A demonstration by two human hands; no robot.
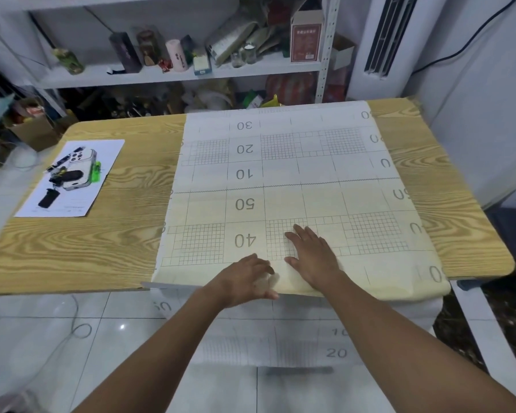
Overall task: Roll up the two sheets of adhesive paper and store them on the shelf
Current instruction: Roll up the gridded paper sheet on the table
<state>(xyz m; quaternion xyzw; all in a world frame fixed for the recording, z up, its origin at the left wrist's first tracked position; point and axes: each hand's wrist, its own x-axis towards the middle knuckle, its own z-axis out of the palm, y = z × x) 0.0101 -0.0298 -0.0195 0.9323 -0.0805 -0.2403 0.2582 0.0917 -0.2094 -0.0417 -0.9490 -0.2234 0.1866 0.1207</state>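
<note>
Two sheets of adhesive paper lie grid side up on the wooden table (102, 210). The cream sheet (370, 210) covers the near half, its front edge curling over the table edge. The white sheet (280, 138) lies under it, reaching the far edge and hanging down in front towards the floor. My right hand (310, 254) lies flat on the cream sheet beside the number 40. My left hand (248, 278) rests on the same sheet at the front edge, fingers relaxed and pointing right. The white shelf (167, 76) stands behind the table.
A printed page (72, 180) showing phones lies on the table's left part. The shelf boards carry bottles, jars, a red box (306, 37) and bags. A cardboard box (33, 129) stands on the floor at left. A white air conditioner (385, 46) stands at the right.
</note>
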